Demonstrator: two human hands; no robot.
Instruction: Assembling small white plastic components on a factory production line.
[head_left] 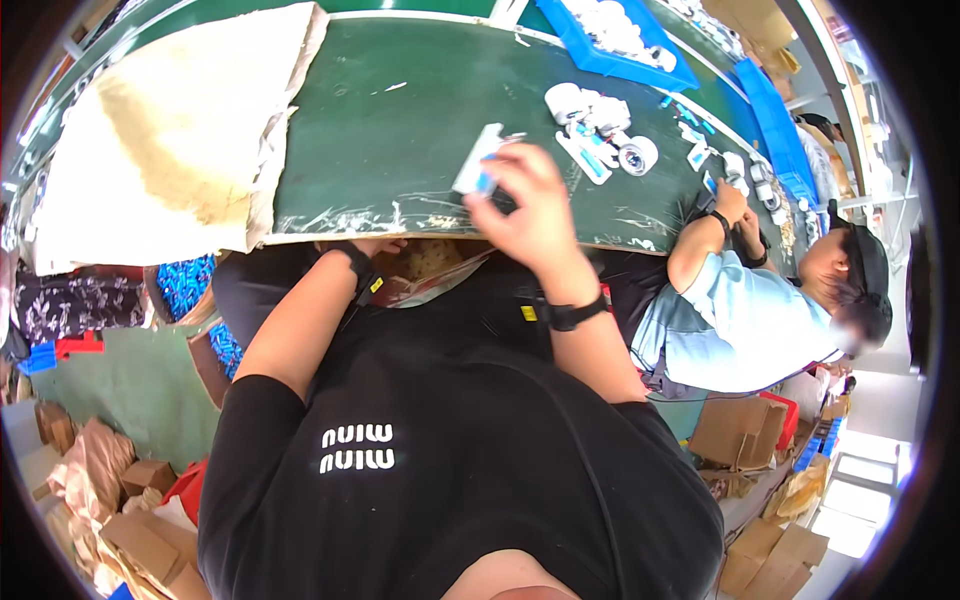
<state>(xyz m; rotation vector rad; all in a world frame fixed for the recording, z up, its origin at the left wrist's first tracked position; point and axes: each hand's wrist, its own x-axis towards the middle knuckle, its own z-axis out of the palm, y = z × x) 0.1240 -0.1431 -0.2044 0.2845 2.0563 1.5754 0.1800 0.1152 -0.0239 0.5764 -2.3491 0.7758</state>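
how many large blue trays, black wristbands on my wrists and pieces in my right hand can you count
Large blue trays: 2 (far one, right-side one)
Black wristbands: 2 (left one, right one)
White-and-blue piece in your right hand: 1
Total: 5

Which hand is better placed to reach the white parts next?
Probably the right hand: it's over the table, nearer the white parts, though holding a white piece. The left hand is by the table's edge.
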